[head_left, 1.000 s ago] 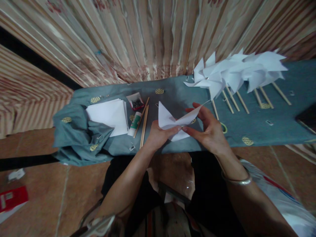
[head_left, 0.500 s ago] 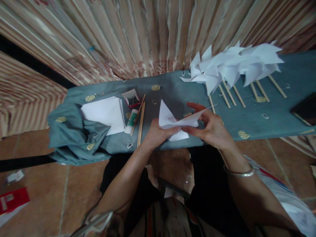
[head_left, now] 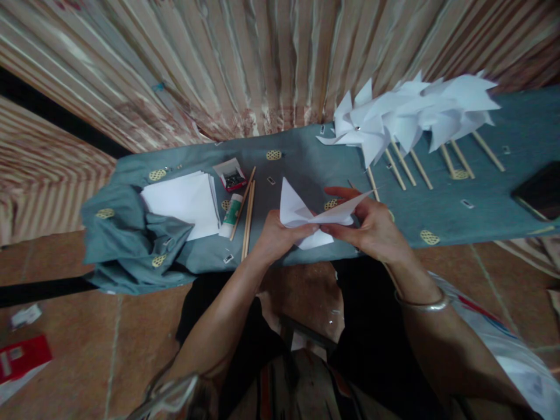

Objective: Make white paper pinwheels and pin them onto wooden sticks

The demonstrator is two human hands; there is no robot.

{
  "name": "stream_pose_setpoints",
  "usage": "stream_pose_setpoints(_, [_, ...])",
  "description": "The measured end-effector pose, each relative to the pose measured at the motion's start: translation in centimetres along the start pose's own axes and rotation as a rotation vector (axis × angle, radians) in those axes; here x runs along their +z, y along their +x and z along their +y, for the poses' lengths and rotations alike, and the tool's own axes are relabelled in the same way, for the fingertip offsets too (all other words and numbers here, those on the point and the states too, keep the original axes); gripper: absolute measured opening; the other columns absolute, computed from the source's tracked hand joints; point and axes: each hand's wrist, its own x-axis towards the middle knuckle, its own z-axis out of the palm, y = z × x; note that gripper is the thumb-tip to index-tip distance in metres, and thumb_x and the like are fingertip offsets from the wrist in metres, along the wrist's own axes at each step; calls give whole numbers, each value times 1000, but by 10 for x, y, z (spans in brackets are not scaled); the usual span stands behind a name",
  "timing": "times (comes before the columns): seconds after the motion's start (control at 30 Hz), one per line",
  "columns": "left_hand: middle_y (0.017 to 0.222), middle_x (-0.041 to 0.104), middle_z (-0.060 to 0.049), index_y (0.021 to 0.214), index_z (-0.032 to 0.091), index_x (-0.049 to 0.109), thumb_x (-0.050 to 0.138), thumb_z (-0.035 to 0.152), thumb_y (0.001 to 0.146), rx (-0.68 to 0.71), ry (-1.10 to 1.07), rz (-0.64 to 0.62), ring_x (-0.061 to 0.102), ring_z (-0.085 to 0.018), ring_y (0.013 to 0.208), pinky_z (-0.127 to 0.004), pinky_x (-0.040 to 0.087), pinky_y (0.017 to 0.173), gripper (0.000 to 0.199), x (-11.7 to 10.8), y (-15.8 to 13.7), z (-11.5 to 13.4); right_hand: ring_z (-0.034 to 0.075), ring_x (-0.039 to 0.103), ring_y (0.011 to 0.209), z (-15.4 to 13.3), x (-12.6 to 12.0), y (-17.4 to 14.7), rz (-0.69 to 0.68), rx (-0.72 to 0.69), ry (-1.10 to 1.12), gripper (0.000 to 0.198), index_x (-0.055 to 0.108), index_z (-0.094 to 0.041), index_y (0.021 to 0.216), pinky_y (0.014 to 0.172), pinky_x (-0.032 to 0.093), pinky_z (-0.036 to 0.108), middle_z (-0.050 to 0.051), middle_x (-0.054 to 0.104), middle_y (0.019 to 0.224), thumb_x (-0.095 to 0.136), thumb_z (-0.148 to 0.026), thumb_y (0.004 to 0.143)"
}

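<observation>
A white paper pinwheel (head_left: 293, 210), its corners standing up and folded, is held between my two hands just above the near side of the cloth-covered table. My left hand (head_left: 279, 236) pinches its left side, with the thumb reaching to the middle. My right hand (head_left: 370, 228) grips the right side, thumb near the centre and index finger stretched out behind the paper. The fingers beneath the paper are hidden. Left of my hands lie several wooden sticks (head_left: 248, 219), a glue stick (head_left: 230, 216) and an open small box (head_left: 231, 175) of dark metal bits.
A stack of white paper (head_left: 181, 201) rests at the left by bunched cloth (head_left: 126, 233). Several finished pinwheels (head_left: 406, 114) on sticks lie at the back right. A dark phone (head_left: 540, 192) sits at the right. A striped curtain (head_left: 280, 64) hangs behind the table (head_left: 301, 143).
The view has shifted slightly. My hands keep nearly the same hold on the paper pinwheel, and its right flap has tilted a little.
</observation>
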Motion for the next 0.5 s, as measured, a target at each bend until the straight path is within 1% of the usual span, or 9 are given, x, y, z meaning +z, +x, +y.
stream_pose_setpoints(0.23, [73, 75, -5, 76, 16, 77, 87, 29, 55, 4, -9, 10, 67, -19, 67, -29, 53, 63, 27, 0, 1, 1, 23, 71, 74, 6, 4, 1, 34, 14, 15, 59, 66, -23, 122, 65, 60, 36, 2, 75, 86, 84, -35, 67])
stream_pose_setpoints(0.4, [69, 73, -4, 74, 14, 77, 88, 28, 54, 10, -30, 55, 65, -17, 62, -27, 51, 59, 27, -1, 4, 0, 23, 70, 71, 10, 10, 2, 90, 49, 43, 60, 67, -23, 119, 64, 60, 37, 2, 74, 82, 86, -40, 64])
stream_pose_setpoints(0.5, [68, 72, -4, 72, 13, 76, 87, 26, 53, 11, -24, 70, 65, -17, 62, -26, 51, 59, 25, 0, 5, 0, 24, 70, 70, 12, 13, 3, 113, 54, 49, 59, 67, -22, 117, 64, 60, 38, 1, 73, 80, 85, -40, 64])
